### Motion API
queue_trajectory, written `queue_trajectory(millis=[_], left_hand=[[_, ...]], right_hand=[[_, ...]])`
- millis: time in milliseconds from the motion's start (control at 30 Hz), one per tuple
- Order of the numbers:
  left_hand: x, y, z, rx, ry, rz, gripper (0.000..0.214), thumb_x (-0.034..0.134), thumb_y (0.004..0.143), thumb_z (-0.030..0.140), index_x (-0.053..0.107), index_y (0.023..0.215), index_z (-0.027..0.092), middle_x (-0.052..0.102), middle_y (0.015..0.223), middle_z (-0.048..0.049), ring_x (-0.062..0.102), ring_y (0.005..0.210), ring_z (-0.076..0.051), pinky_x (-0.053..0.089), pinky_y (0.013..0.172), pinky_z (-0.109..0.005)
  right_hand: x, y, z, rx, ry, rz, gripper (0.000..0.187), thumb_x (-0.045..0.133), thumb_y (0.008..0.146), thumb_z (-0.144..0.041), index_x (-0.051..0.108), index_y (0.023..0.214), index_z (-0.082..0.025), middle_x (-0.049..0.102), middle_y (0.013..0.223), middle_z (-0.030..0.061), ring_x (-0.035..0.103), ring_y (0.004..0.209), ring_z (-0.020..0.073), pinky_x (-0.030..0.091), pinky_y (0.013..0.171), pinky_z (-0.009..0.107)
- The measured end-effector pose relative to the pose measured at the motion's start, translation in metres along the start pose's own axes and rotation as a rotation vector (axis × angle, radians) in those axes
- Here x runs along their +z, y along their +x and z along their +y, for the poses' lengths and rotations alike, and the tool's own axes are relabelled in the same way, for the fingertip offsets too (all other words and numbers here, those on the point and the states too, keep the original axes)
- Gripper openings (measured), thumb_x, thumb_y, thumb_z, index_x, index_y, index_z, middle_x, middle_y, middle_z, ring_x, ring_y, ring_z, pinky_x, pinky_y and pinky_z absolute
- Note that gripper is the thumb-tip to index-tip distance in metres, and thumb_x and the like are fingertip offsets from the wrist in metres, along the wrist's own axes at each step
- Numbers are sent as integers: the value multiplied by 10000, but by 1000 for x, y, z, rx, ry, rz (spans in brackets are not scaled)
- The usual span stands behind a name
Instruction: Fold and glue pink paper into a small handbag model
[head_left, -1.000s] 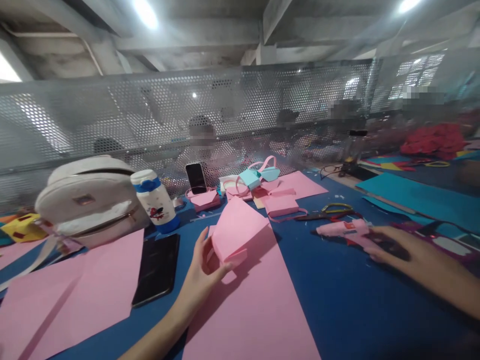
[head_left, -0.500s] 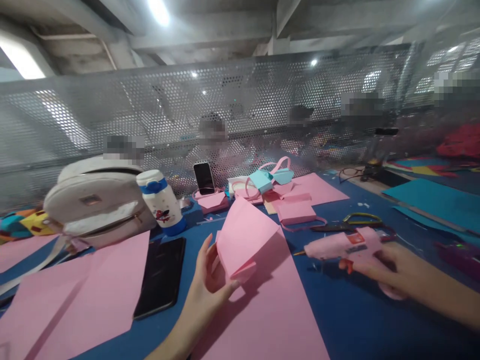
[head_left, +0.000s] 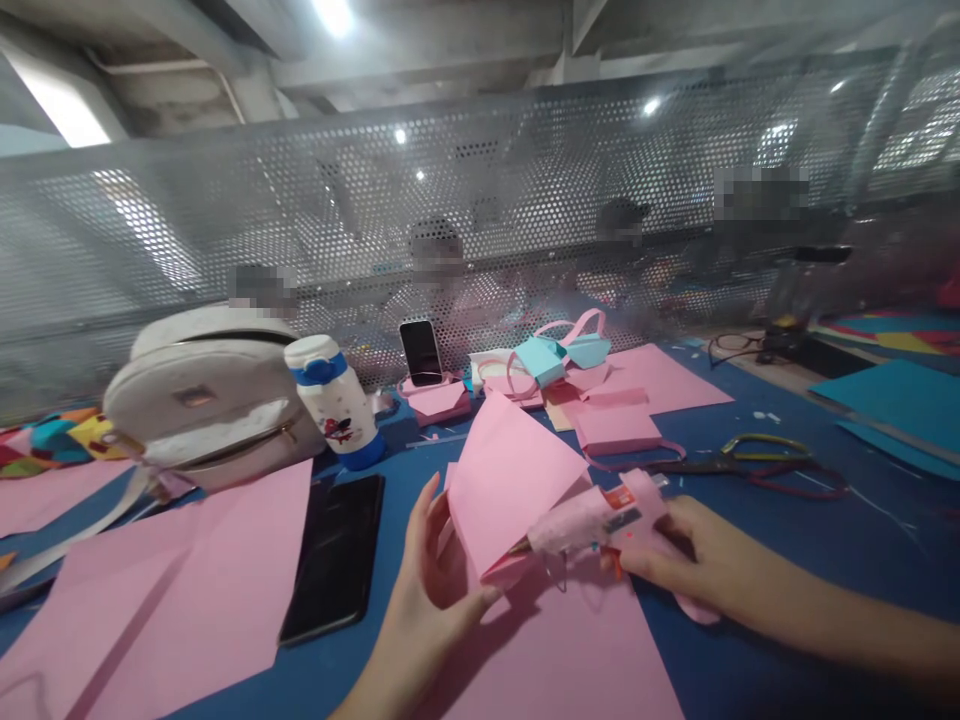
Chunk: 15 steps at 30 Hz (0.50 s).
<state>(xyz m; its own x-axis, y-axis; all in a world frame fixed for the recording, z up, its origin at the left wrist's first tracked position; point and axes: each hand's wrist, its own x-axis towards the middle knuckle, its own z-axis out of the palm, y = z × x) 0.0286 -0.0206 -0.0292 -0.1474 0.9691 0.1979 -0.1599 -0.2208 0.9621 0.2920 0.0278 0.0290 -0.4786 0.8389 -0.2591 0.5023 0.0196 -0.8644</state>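
My left hand (head_left: 442,590) holds a folded piece of pink paper (head_left: 510,470) upright, thumb in front and fingers behind its left edge. In my right hand (head_left: 697,555) is a pink hot glue gun (head_left: 592,520) with an orange trigger. Its nozzle points left and sits at the lower fold of the paper; whether it touches cannot be made out. Beneath both hands lies a large pink sheet (head_left: 570,660) on the blue tabletop.
To the left are a black phone (head_left: 337,555), more pink sheets (head_left: 195,590), a drink bottle (head_left: 334,400) and a white backpack (head_left: 202,400). Scissors (head_left: 765,460) lie right of the glue gun. Small pink boxes (head_left: 615,425) and a propped phone (head_left: 421,352) stand before a perforated metal screen (head_left: 337,230).
My right hand has brought the glue gun left, from beside the pink sheet to the folded paper's lower fold. My left hand keeps its hold. The view has shifted slightly.
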Motion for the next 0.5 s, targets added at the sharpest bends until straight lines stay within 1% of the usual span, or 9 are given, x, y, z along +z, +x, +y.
queue_trajectory(millis=[67, 167, 267, 400, 500], left_hand=[[1, -1, 1, -10, -1, 6, 992, 885, 628, 391, 306, 1434, 371, 391, 1513, -98, 328, 1434, -327, 307, 1166, -500], [1, -2, 2, -35, -4, 10, 994, 883, 637, 363, 297, 1439, 374, 352, 1538, -98, 307, 1442, -335, 301, 1163, -519], [2, -2, 2, -32, -21, 15, 984, 875, 642, 348, 300, 1439, 357, 373, 1527, -109, 311, 1440, -342, 315, 1157, -513], [2, 0, 2, -16, 1, 34, 967, 871, 645, 312, 315, 1435, 348, 403, 1509, -105, 310, 1444, -327, 310, 1165, -478], [2, 0, 2, -37, -2, 26, 959, 865, 662, 318, 300, 1436, 360, 381, 1521, -106, 314, 1440, -331, 307, 1158, -518]], right_hand=[[2, 0, -5, -1, -5, -22, 490, 591, 766, -656, 562, 840, -173, 416, 605, -55, 401, 473, 87, 311, 434, 216], [6, 2, -9, 22, -31, -15, 467, 606, 758, -633, 576, 840, -175, 450, 600, -47, 417, 478, 94, 327, 446, 225], [10, 5, -10, -11, -20, -31, 433, 611, 775, -604, 580, 840, -177, 442, 576, -54, 398, 460, 87, 294, 427, 222], [14, 8, -9, -62, 29, -63, 384, 594, 816, -557, 566, 840, -174, 480, 611, -43, 388, 444, 70, 273, 415, 217], [16, 9, -8, -43, 29, -47, 371, 599, 811, -543, 550, 808, -175, 470, 600, -47, 375, 439, 67, 263, 412, 218]])
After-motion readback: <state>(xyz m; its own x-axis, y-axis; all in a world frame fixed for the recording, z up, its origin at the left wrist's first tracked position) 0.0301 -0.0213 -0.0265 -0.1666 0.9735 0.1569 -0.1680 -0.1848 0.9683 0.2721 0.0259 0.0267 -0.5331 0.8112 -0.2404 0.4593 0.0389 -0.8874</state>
